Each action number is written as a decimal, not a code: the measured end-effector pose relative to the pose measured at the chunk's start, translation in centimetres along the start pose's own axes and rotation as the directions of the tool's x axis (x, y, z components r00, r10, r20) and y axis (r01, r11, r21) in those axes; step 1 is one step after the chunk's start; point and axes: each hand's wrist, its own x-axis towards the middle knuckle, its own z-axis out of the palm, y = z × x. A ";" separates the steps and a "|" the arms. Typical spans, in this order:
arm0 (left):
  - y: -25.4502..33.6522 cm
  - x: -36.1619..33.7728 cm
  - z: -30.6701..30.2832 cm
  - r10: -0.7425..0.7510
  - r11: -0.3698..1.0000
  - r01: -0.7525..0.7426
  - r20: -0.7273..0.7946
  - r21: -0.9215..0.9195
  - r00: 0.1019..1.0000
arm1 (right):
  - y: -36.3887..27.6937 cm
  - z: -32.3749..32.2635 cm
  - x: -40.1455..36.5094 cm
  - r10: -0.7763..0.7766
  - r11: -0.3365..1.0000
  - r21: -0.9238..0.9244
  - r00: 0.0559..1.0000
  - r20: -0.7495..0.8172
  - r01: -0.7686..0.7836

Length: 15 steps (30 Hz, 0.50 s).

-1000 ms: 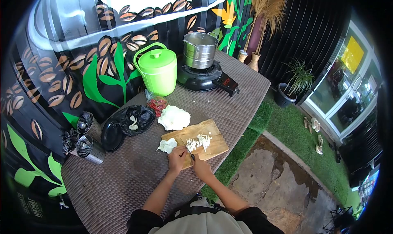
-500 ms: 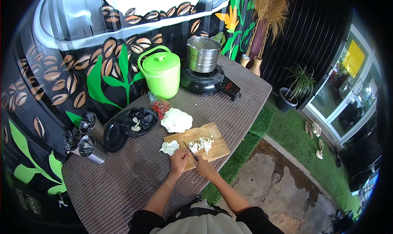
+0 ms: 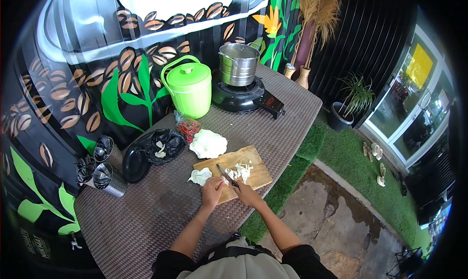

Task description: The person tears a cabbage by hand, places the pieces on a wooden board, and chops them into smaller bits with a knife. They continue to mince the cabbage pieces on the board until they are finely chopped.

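Observation:
On the wooden cutting board (image 3: 262, 169), my right hand (image 3: 247, 194) grips a knife (image 3: 225, 173) by its dark handle, with the blade pointing away and to the left. My left hand (image 3: 211, 192) is closed at the board's near-left part, its fingertips pressed on a small pale piece of cabbage mostly hidden beneath them. Shredded cabbage (image 3: 240, 171) lies just right of the blade. A loose cabbage leaf (image 3: 200, 176) rests at the board's left edge, beyond my left hand. Past the board sits a larger pale cabbage chunk (image 3: 208, 144).
A black plastic bag (image 3: 168, 145), a black plate (image 3: 136, 165) and a bag of red chillies (image 3: 188, 128) lie to the left. Metal cutlery holders (image 3: 113, 182) stand farther left. A green lidded bucket (image 3: 190, 91) and a steel pot (image 3: 239, 67) on a portable stove (image 3: 234, 98) stand behind.
My right hand and the knife have shifted slightly away from me. A pale bit of cabbage now shows at my left fingertips. The view has moved a little.

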 end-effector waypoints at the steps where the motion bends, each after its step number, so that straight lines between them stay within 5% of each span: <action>1: 0.2 0.0 0.0 0.000 1.000 0.000 0.002 -0.002 1.000 | 0.2 0.4 -0.4 0.002 0.999 -0.036 1.000 -0.019 -0.003; 8: 0.9 0.3 0.4 -0.137 0.989 0.136 0.012 0.064 0.991 | -0.3 1.6 -2.1 0.107 0.967 -0.225 0.992 -0.062 -0.118; 15: 1.9 0.3 0.8 -0.180 0.965 0.181 -0.020 0.192 0.983 | 0.0 1.5 -2.3 0.092 0.973 -0.203 0.992 -0.082 -0.107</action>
